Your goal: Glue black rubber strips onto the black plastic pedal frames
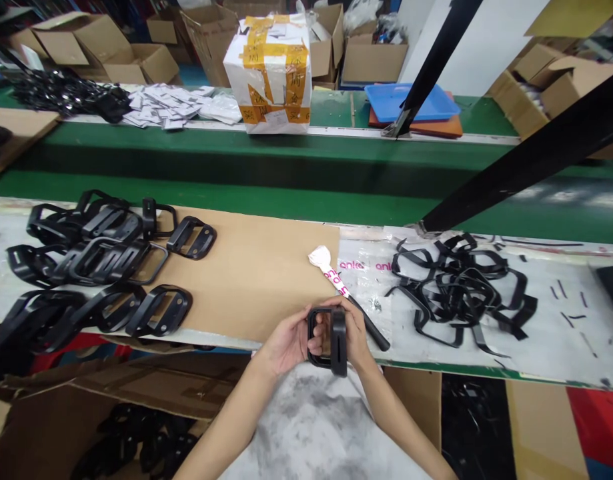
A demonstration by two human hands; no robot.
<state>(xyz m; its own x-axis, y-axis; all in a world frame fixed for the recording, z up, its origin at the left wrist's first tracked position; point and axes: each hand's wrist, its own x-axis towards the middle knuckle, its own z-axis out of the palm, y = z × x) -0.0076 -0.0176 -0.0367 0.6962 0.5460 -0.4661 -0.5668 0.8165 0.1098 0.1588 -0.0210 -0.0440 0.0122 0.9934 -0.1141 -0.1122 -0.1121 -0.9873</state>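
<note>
Between my two hands is a black plastic bracket [338, 343], a rounded frame with a slot along one side, held upright close to my body. My left hand [287, 341] grips its left side, with fingertips showing through the opening. Around its right and top edge curl the fingers of my right hand [355, 328], partly hidden by the bracket. Just beyond my hands lies a mallet with a black handle [370, 325] and a head wrapped in white material [319, 256]. Several similar black brackets [159, 311] sit in rows at the left.
Brown cardboard [256, 267] covers the bench's middle. A tangle of thin black strips [466, 287] lies at the right, near a slanted black post [516, 157]. Behind stand a taped white box [273, 73] and a blue tray [431, 103]. An open carton [46, 427] with black parts is below left.
</note>
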